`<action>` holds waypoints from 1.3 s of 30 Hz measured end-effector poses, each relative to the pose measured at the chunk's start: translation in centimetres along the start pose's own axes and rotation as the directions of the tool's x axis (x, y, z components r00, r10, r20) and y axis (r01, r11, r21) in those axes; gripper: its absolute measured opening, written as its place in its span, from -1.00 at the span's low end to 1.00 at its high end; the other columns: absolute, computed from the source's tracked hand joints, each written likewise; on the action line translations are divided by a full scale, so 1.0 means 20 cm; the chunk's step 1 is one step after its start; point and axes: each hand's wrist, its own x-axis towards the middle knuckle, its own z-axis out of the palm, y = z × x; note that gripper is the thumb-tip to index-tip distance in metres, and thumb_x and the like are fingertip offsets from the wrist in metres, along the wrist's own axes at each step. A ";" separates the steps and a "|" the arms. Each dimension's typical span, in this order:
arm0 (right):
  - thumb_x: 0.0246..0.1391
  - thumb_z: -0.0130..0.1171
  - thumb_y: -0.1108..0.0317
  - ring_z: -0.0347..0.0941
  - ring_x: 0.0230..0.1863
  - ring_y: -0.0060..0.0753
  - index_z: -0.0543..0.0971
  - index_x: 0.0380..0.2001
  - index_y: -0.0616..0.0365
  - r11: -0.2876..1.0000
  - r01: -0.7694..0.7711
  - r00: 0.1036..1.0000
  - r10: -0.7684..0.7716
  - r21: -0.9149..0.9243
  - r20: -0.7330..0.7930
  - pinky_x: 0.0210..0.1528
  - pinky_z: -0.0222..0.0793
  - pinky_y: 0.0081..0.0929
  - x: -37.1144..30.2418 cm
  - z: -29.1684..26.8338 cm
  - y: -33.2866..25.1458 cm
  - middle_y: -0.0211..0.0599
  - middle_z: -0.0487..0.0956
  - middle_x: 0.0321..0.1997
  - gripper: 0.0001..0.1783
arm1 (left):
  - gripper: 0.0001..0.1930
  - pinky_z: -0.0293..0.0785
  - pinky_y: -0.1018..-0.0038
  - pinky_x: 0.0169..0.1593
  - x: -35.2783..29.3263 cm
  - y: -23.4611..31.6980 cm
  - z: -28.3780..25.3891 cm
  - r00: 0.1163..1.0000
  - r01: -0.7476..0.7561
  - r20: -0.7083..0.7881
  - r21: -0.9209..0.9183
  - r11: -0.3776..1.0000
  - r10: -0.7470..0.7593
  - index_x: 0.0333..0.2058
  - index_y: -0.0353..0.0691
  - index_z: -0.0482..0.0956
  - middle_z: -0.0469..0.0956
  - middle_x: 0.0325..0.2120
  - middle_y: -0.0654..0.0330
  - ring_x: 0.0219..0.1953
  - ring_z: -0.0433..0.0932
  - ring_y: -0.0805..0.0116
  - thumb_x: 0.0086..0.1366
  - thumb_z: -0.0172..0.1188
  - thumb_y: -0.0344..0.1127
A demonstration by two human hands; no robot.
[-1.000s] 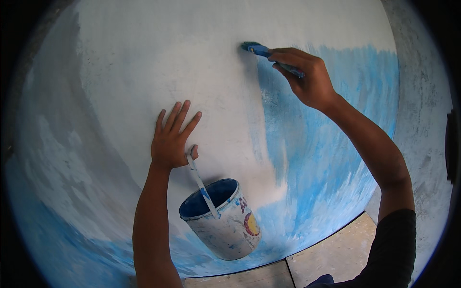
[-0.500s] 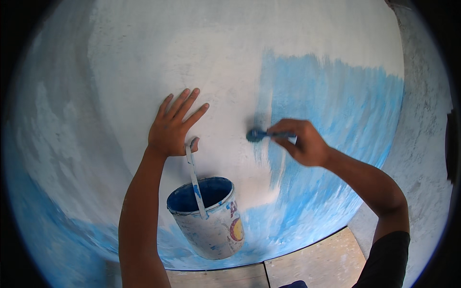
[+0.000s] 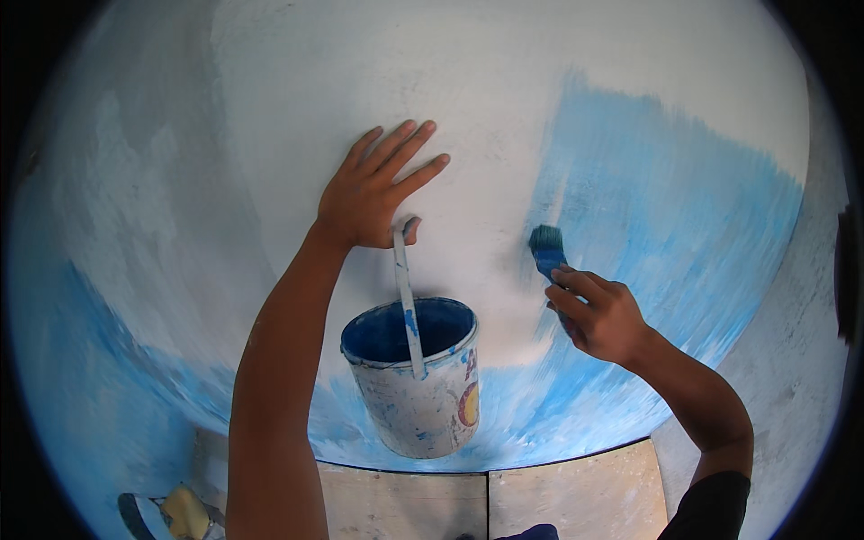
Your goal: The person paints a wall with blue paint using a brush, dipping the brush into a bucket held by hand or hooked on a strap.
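R hand is closed round a flat paintbrush w/ blue body and dark greenish bristles, fingers pinching it below the bristles; its long axis runs up and a bit L from the grip, bristle end uppermost, at the L edge of a light-blue painted patch on the big off-white wall; whether the tips touch the surface or sit just off it, can't tell. L hand is well apart, up and to the L of the brush – palm side to the wall, fingers splayed, thumb hooked thru the pale strap-like handle of a white, paint-smeared cylindrical bucket, prob. plastic, dark blue inside. Key relation: bucket's mouth lies down and L of the bristles, directly below L hand, w/ R hand off to its R, approx. level w/ the rim in view; bucket hangs near upright, base swung slightly R, mouth facing up – so nothing stands btwn brush and mouth but bare wall behind; whether bucket's back rests on the wall, can't tell. R hand is by far the nearer to the brush; L hand bears the bucket by the thumb only; pale floor boards show below.
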 end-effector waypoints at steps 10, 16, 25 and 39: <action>0.23 0.34 0.37 0.71 -0.30 -0.29 0.65 -0.17 0.48 0.043 -0.500 0.685 0.630 0.865 0.365 -0.17 0.70 -0.47 0.51 0.02 -0.05 0.07 0.70 -0.22 -0.70 | -0.28 0.06 -0.05 0.49 -0.03 -0.04 -0.01 0.992 -0.068 -0.105 0.014 0.998 0.070 0.28 0.14 0.55 0.23 0.47 0.10 0.51 0.16 0.06 0.29 -0.05 0.38; 0.13 0.42 0.32 0.69 -0.39 -0.31 0.69 -0.33 0.50 0.263 -0.673 0.739 0.282 0.692 0.612 -0.30 0.59 -0.49 0.74 0.19 -0.17 0.02 0.70 -0.42 -0.67 | -0.27 0.10 -0.04 0.46 -0.01 -0.04 -0.01 0.992 -0.075 -0.100 -0.017 0.997 0.073 0.27 0.13 0.55 0.25 0.46 0.10 0.48 0.21 0.06 0.31 -0.09 0.41; 0.10 0.39 0.38 0.64 -0.23 0.18 0.70 -0.28 0.44 0.673 -0.373 0.781 -0.144 0.639 0.608 -0.07 0.57 -0.19 0.83 0.48 -0.28 0.22 0.69 -0.24 -0.74 | -0.33 0.13 0.02 0.45 -0.03 -0.04 0.04 0.990 -0.075 -0.124 -0.021 0.997 0.072 0.25 0.16 0.57 0.29 0.45 0.14 0.47 0.23 0.12 0.13 0.06 0.10; 0.18 0.31 0.41 0.67 -0.30 0.04 0.74 -0.21 0.34 0.728 -0.338 0.788 -0.128 0.596 0.603 -0.15 0.58 -0.21 0.82 0.43 -0.28 0.11 0.72 -0.27 -0.80 | -0.31 0.14 0.06 0.44 -0.03 -0.05 0.05 0.996 -0.067 -0.058 0.063 0.996 0.071 0.23 0.18 0.58 0.29 0.45 0.19 0.46 0.24 0.16 0.17 0.06 0.28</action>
